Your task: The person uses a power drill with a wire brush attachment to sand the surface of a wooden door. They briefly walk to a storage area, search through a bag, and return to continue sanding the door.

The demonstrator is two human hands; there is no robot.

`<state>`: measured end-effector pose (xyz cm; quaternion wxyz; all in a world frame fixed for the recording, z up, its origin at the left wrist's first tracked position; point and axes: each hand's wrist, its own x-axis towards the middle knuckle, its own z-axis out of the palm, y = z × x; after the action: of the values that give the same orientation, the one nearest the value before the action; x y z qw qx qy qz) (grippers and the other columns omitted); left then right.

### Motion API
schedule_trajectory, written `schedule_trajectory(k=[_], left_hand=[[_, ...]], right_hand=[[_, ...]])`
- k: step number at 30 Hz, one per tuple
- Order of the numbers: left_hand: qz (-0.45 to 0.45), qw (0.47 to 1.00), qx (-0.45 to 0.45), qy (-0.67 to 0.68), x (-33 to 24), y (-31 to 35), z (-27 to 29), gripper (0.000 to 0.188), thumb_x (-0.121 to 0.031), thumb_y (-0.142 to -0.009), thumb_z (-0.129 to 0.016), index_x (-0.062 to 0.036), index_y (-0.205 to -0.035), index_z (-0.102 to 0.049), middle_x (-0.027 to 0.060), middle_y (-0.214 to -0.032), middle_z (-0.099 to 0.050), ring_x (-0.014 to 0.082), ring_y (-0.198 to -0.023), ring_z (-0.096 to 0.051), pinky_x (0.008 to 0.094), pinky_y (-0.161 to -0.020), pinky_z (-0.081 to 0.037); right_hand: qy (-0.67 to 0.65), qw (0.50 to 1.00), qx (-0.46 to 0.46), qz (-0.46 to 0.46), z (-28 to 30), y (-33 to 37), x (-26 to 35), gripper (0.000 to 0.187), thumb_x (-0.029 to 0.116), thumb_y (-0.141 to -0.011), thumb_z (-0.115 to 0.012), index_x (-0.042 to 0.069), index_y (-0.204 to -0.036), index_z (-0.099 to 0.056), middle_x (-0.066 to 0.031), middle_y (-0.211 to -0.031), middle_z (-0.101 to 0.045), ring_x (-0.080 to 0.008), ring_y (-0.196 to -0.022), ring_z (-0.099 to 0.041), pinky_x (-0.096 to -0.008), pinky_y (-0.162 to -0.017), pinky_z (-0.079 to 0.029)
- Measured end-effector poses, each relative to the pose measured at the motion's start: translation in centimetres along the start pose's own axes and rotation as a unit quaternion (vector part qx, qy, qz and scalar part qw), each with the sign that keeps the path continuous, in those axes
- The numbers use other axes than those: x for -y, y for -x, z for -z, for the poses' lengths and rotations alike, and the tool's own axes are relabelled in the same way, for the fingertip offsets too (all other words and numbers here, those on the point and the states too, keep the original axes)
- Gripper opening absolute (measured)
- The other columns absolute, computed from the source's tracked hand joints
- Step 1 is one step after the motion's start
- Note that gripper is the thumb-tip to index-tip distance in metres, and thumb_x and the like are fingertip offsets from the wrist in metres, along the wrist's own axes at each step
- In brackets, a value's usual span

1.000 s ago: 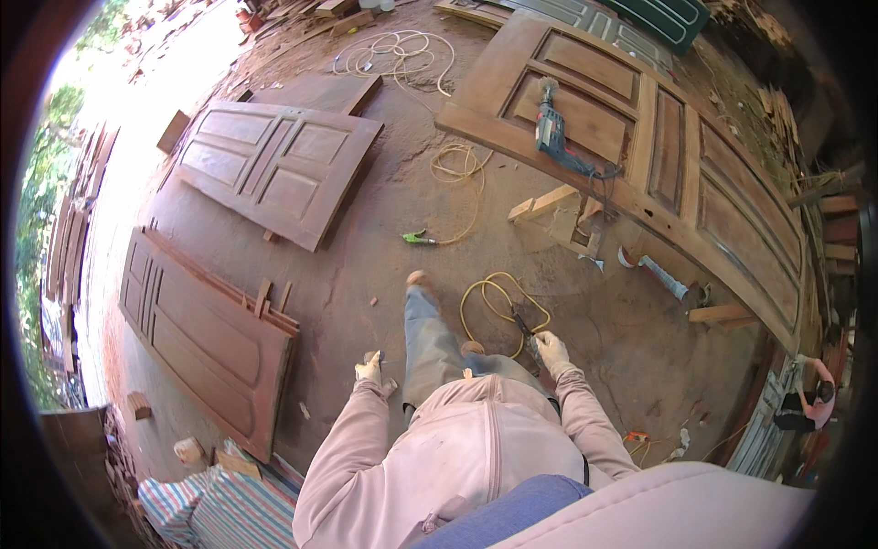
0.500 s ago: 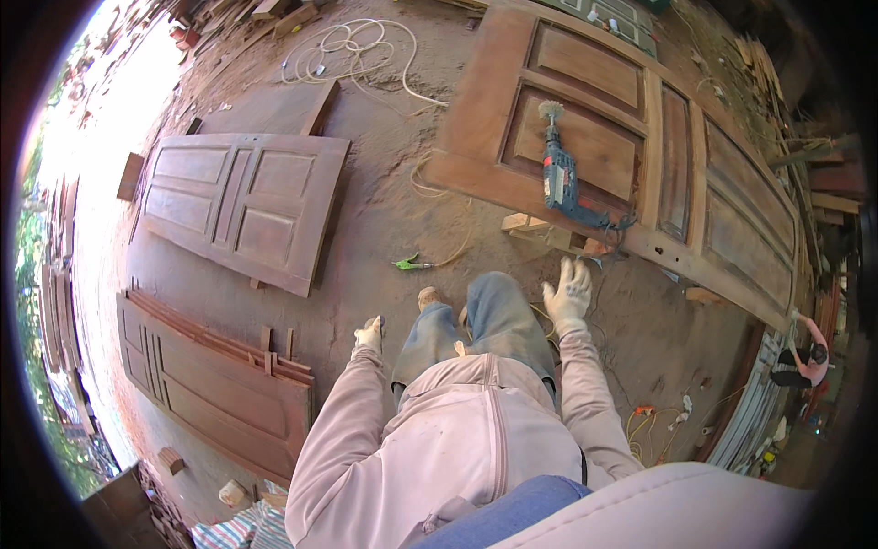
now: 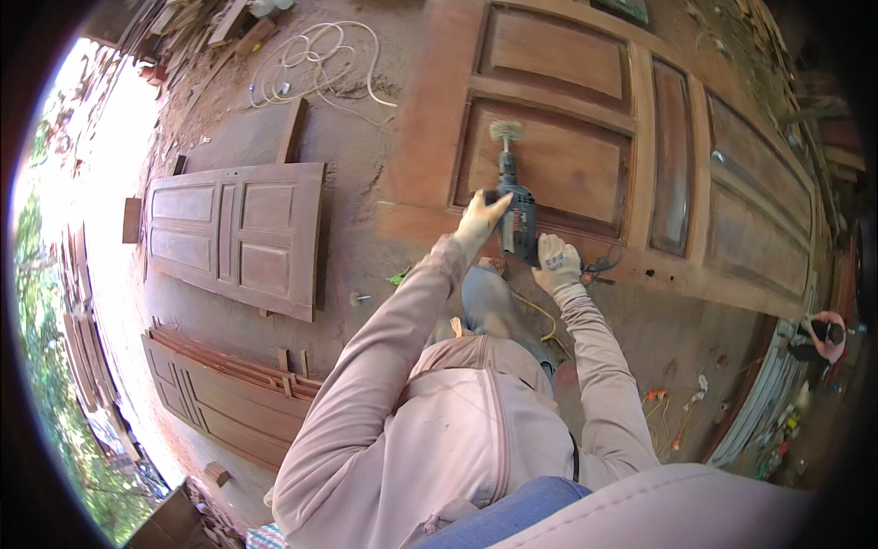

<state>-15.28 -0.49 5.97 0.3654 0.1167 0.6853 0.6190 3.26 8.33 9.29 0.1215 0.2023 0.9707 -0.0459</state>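
Two gloved hands met the drill (image 3: 514,206) lying on the door (image 3: 594,156): left hand (image 3: 479,216) spread, fingertips touching its body; right hand (image 3: 558,263) by the rear, grip unclear. Best to hold w/ both hands, brush flat.

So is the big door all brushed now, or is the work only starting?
Looks like only starting. Both gloved hands, left hand and right hand, are at the power drill, whose round brush lies on a panel of the big door. No panel looks visibly different yet, so most seems left.

Daylight glare blown out left; fisheye bending, dark rim.
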Motion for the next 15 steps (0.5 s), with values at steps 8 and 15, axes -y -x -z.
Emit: schedule_trajectory(k=[8,15], left_hand=[[0.199,0.936,0.253,0.14,-2.0,-0.1,-0.5,0.023,-0.019,-0.089,-0.063,-0.0031,-0.105,-0.062,0.0077,-0.087,-0.065,0.0162,-0.078,-0.065,0.0284,-0.069,-0.054],[0.265,0.888,0.289,0.239,-2.2,4.7,1.3,0.019,-0.015,-0.091,-0.055,-0.0036,-0.105,-0.06,0.0063,-0.089,-0.065,0.0158,-0.073,-0.065,0.0282,-0.065,-0.055]], right_hand=[[-0.08,0.986,-0.137,0.048,4.7,8.7,2.4,0.074,0.024,-0.055,-0.08,-0.002,-0.118,-0.051,-0.0101,-0.1,-0.055,-0.025,-0.087,-0.058,-0.0358,-0.077,-0.048],[-0.119,0.951,-0.25,0.136,8.5,12.7,5.1,0.041,0.01,-0.077,-0.063,0.008,-0.115,-0.048,-0.0099,-0.087,-0.053,-0.0237,-0.075,-0.057,-0.0334,-0.065,-0.049]])
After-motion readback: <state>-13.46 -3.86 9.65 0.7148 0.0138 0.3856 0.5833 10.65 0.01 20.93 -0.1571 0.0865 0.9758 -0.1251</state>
